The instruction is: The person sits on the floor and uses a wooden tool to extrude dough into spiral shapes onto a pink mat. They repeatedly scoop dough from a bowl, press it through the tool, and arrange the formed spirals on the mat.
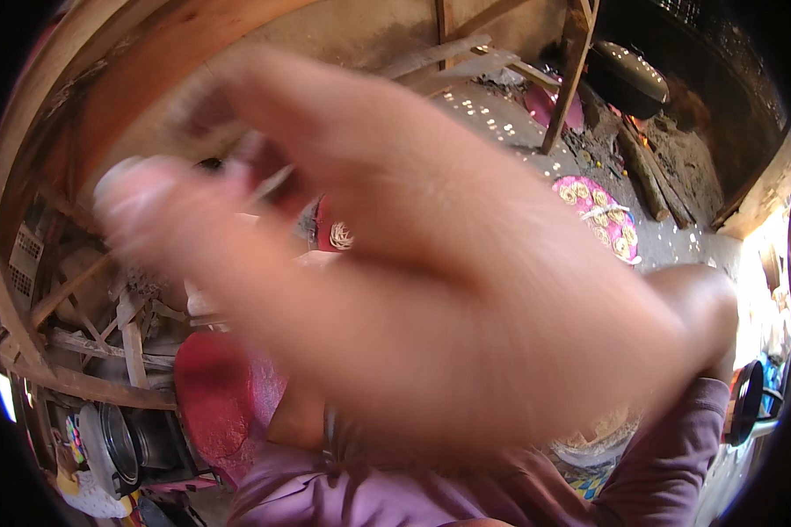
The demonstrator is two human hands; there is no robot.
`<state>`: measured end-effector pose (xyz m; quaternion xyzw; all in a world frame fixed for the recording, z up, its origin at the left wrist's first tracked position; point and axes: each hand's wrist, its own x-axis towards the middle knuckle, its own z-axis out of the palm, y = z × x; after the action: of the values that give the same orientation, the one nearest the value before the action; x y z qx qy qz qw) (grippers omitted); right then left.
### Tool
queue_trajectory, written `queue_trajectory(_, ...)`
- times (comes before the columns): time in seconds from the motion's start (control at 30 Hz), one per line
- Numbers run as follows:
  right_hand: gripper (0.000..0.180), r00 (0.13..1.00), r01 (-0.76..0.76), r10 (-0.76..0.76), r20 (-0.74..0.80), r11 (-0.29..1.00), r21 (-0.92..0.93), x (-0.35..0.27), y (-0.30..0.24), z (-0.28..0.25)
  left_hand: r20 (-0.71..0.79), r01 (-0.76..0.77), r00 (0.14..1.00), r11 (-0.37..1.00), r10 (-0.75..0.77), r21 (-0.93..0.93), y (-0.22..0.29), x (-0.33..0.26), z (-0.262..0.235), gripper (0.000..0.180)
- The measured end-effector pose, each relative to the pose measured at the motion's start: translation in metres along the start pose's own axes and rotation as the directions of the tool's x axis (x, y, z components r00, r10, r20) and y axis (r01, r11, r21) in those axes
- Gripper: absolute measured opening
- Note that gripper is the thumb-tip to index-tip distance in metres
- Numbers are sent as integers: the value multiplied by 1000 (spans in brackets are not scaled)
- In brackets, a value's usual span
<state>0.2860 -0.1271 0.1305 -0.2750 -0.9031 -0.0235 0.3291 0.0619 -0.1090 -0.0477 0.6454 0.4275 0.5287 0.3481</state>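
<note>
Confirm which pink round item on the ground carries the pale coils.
The patterned pink tray at right, beside the logs. The plainer pink one, farther off behind the wooden post, shows no coils.

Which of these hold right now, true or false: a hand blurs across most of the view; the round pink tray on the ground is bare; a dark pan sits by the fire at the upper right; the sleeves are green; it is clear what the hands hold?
1. A hand blurs across most of the view. True.
2. The round pink tray on the ground is bare. False: pale coiled pieces lie on it.
3. A dark pan sits by the fire at the upper right. True.
4. The sleeves are green. False: they are purple.
5. It is clear what the hands hold. False: the blur hides the fingers, so a grip cannot be told.
</note>
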Motion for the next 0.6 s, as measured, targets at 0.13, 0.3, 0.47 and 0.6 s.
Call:
queue_trajectory(0.13, 70, 944, -220, 241, 225, 969, -112, -2, 37, 25, 160, 239, 960, 970, -230, -36, -2, 11, 8, 19)
queue_trajectory(0.3, 50, 815, -452, 390, 428, 891, 50, -46, 63, 39, 448, -145, 886, 989, 124, 13, 1, 15, 19, 21)
queue_trajectory(0.47, 52, 856, -430, 270, 440, 845, 318, -53, 97, 39, 864, 874, 404, 151, 301, -462, 27, 7, 63, 27)
queue_trajectory(0.6, 64, 971, 228, -178, -161, 891, 393, -34, 59, 17, 941, 861, 339, 399, 11, -315, 50, 44, 82, 23)
